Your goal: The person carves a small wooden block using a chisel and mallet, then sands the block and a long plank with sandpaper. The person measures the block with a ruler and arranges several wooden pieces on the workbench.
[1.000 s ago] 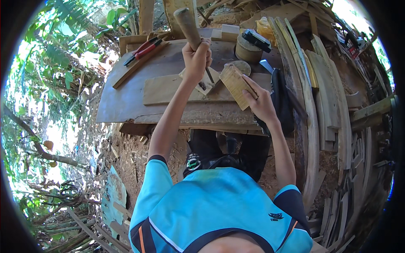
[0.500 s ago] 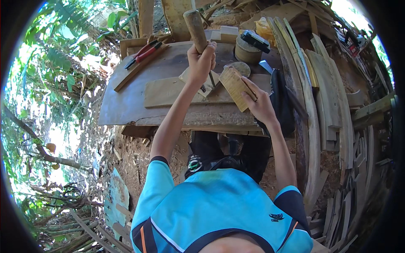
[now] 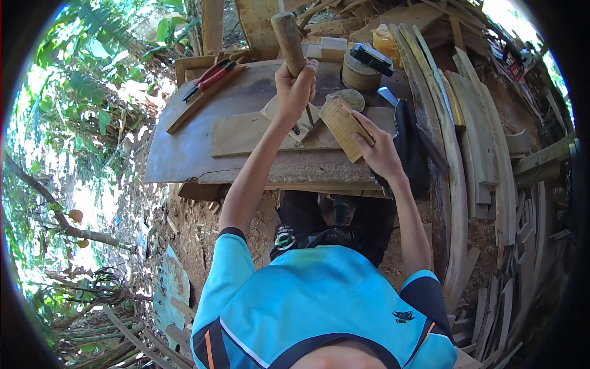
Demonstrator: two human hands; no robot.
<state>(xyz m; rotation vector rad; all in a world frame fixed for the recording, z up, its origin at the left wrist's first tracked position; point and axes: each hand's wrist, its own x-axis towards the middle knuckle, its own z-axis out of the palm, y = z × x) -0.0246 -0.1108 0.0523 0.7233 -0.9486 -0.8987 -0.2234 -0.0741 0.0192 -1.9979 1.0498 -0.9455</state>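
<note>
Left hand (image 3: 296, 86): its grip is closed round the wooden-handled tool (image 3: 287, 40).
Wooden-handled tool: leans less than it did a second ago; its thin shaft (image 3: 309, 115) reaches down at the small pale piece (image 3: 304, 133), though contact is unclear.
Right hand (image 3: 382, 152): its grip is closed on the wooden block (image 3: 340, 128), hardly changed.
Small pale piece: lies on the plank (image 3: 236, 135), upon the desk (image 3: 175, 150).
Meaning: the tool seems nearly settled over the pale wood.
</note>
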